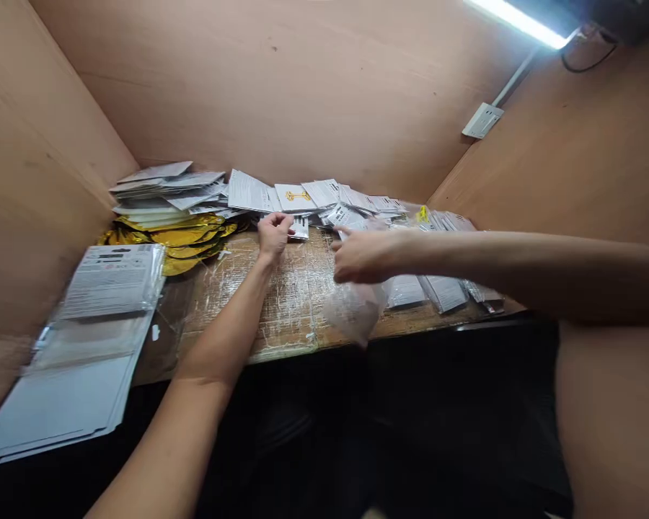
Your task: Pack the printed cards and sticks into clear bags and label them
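My left hand (pixel 275 234) is over the middle of the worktop with its fingers curled into a pinch. A small white printed packet (pixel 301 228) lies right beside its fingertips; whether they grip it, I cannot tell. My right hand (pixel 360 256), smeared by motion, has its fingers bent round, with the index finger pointing left. A crumpled translucent plastic bag (pixel 354 311), also blurred, hangs below it and seems to be in its grasp. Just behind the right hand lies another printed packet (pixel 342 215).
White packets (pixel 249 192) line the back wall, one showing a gold shape (pixel 297 196). Gold foil pieces (pixel 189 241) and stacked packets (pixel 167 184) lie at the left. Larger white sleeves (pixel 59 396) overhang the worktop's (pixel 281 317) front left. More packets (pixel 446 292) lie at the right.
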Action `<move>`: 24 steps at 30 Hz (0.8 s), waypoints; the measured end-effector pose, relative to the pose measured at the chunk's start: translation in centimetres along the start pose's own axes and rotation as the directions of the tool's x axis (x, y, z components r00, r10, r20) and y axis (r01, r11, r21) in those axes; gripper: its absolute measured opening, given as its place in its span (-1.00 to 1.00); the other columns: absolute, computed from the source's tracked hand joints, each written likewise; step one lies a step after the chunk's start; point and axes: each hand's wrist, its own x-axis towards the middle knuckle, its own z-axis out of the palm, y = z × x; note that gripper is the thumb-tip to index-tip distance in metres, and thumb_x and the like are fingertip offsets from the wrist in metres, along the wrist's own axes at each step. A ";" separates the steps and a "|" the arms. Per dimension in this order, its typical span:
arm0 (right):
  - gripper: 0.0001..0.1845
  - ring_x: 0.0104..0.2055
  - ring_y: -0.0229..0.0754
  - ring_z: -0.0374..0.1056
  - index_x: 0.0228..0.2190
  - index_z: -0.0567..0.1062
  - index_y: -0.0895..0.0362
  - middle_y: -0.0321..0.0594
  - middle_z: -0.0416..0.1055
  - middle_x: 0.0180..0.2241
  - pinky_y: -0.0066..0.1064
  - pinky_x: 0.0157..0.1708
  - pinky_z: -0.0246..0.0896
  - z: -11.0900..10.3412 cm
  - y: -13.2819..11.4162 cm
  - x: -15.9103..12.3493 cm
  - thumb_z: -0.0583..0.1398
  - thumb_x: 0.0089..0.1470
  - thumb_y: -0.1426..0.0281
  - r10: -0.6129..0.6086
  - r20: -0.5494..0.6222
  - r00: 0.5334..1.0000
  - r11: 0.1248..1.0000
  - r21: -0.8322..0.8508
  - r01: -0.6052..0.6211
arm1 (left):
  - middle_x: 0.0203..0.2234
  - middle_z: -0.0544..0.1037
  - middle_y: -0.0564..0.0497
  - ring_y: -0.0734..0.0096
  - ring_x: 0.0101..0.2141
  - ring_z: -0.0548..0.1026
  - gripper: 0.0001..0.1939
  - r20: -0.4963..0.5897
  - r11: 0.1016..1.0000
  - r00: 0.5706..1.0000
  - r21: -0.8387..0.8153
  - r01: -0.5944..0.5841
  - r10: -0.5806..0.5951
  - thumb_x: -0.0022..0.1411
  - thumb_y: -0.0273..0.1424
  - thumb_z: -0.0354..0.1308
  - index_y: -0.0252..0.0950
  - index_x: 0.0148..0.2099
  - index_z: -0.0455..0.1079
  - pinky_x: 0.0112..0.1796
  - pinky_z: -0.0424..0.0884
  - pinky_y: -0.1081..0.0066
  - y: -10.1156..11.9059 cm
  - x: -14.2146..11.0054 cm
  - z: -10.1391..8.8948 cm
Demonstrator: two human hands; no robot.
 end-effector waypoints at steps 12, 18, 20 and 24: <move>-0.65 -0.03 0.06 0.45 0.10 0.59 0.21 0.10 0.60 0.01 -0.16 -0.05 0.34 6.3 -2.3 17.8 0.28 0.34 0.36 0.048 -0.077 0.996 0.998 -0.034 -0.051 | -0.58 0.46 0.15 0.52 -0.61 0.48 -0.81 -0.154 0.998 0.986 -0.008 0.062 -0.063 0.19 -0.31 0.35 -0.28 -0.34 0.43 -0.58 0.30 0.58 -1.9 -0.5 -6.7; -0.66 0.09 0.19 0.32 0.09 0.56 0.30 0.25 0.56 0.09 -0.13 -0.07 0.33 8.4 2.6 21.0 0.17 0.39 0.42 0.174 0.004 0.985 0.976 -0.132 -0.172 | -0.40 0.66 -0.05 0.53 -0.54 0.58 -0.87 0.223 0.847 0.890 -0.283 0.450 -0.399 0.23 -0.40 0.36 -0.36 -0.25 0.51 -0.52 0.40 0.59 -1.4 -1.2 -5.7; -0.60 0.06 0.16 0.32 0.04 0.60 0.26 0.21 0.60 0.04 -0.13 -0.12 0.32 9.5 2.7 19.8 0.00 0.44 0.51 0.121 -0.017 0.993 0.986 -0.118 -0.122 | -0.33 0.70 -0.19 0.43 -0.42 0.67 -0.83 0.347 0.742 0.803 -0.322 0.587 -0.485 0.36 -0.37 0.26 -0.41 -0.17 0.55 -0.37 0.55 0.55 -1.1 -1.2 -6.1; -0.51 0.04 0.11 0.37 0.20 0.57 0.15 0.07 0.58 0.20 -0.07 -0.04 0.38 12.7 1.8 13.1 -0.05 0.50 0.45 -0.036 -0.210 0.977 0.998 -0.051 0.026 | -0.16 0.72 -0.45 0.07 -0.13 0.75 -0.41 0.497 0.589 0.678 -0.351 0.728 -0.542 0.51 -0.01 0.04 -0.50 0.00 0.57 -0.12 0.68 0.31 -0.8 -1.0 -7.4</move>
